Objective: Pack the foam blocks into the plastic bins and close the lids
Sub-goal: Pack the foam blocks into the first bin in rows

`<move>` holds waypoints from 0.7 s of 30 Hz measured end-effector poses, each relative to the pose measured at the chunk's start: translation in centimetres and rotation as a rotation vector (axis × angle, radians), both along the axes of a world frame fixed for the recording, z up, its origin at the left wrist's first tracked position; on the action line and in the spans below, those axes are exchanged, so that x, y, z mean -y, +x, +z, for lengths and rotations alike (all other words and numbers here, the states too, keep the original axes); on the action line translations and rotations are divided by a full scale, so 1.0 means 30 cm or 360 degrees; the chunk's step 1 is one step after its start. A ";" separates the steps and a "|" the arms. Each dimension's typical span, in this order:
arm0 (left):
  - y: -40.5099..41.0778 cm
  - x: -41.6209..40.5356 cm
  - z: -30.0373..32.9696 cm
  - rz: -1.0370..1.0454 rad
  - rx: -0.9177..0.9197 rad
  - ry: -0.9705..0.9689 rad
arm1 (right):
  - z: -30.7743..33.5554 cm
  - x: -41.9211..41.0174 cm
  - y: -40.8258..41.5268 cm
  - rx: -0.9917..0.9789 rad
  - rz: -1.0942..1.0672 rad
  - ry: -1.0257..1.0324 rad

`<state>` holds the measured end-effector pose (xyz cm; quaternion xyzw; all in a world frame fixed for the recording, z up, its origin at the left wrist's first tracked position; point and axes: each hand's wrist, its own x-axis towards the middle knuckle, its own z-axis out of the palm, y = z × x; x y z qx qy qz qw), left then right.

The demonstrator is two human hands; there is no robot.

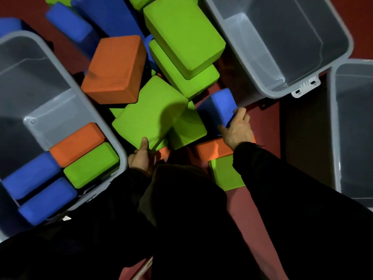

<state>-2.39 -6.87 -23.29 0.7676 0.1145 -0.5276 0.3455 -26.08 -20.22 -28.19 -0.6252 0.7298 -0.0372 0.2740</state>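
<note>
Two hands work the pile at frame centre. Left hand (141, 156) grips a green block (149, 112), its long axis running toward upper right. Right hand (238, 130) clutches a blue block (220, 106) pointing toward upper left. Left bin (113, 126) holds four blocks at lower left.

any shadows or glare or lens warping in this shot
Head view: a dark shadow falls across the green block gripped by the left hand; pale sheen on the empty bin walls; wide-angle bending curves the bin rims; the black sleeves lose all detail.
</note>
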 end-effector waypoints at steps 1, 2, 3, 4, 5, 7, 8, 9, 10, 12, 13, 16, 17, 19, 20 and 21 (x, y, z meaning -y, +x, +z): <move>0.010 -0.017 -0.032 0.0012 -0.0029 -0.0033 | 0.002 -0.002 0.000 0.0002 -0.0017 0.0020; 0.020 -0.025 -0.057 0.0060 -0.0081 -0.0063 | 0.004 -0.003 -0.003 0.0010 -0.0031 0.0041; 0.028 -0.029 -0.075 0.0110 -0.0194 -0.0102 | 0.009 -0.004 -0.007 0.0028 -0.0050 0.0052; 0.034 -0.030 -0.073 0.0148 -0.0336 -0.0164 | 0.014 -0.005 -0.012 0.0053 -0.0075 0.0044; 0.041 -0.034 -0.076 0.0149 -0.0435 -0.0200 | 0.021 -0.008 -0.015 0.0074 -0.0104 0.0015; 0.056 -0.040 -0.122 0.0094 -0.0497 -0.0273 | 0.042 -0.018 -0.015 0.0094 -0.0159 -0.0068; 0.055 -0.030 -0.101 0.0067 -0.0487 -0.0285 | 0.057 -0.026 -0.013 0.0103 -0.0175 -0.0108; 0.051 -0.017 -0.070 0.0059 -0.0460 -0.0310 | 0.074 -0.034 -0.010 0.0118 -0.0180 -0.0149; 0.047 -0.007 -0.038 0.0058 -0.0428 -0.0325 | 0.093 -0.040 -0.006 0.0133 -0.0175 -0.0191; 0.037 0.009 0.031 0.0058 -0.0436 -0.0381 | 0.135 -0.051 0.001 0.0162 -0.0151 -0.0255; 0.035 0.013 0.055 0.0049 -0.0414 -0.0395 | 0.157 -0.055 0.006 0.0179 -0.0140 -0.0274; 0.019 0.012 0.141 -0.0248 -0.0040 -0.0271 | 0.234 -0.071 0.015 0.0218 -0.0113 -0.0358; 0.010 0.006 0.166 -0.0365 0.0116 -0.0255 | 0.259 -0.079 0.017 0.0219 -0.0102 -0.0379; -0.009 -0.007 0.225 -0.0467 0.0309 -0.0287 | 0.314 -0.097 0.019 0.0212 -0.0086 -0.0426; -0.008 -0.014 0.245 -0.0483 0.0411 -0.0355 | 0.345 -0.107 0.019 0.0208 -0.0082 -0.0469; -0.001 -0.023 0.273 -0.0474 0.0483 -0.0423 | 0.380 -0.118 0.017 0.0206 -0.0079 -0.0525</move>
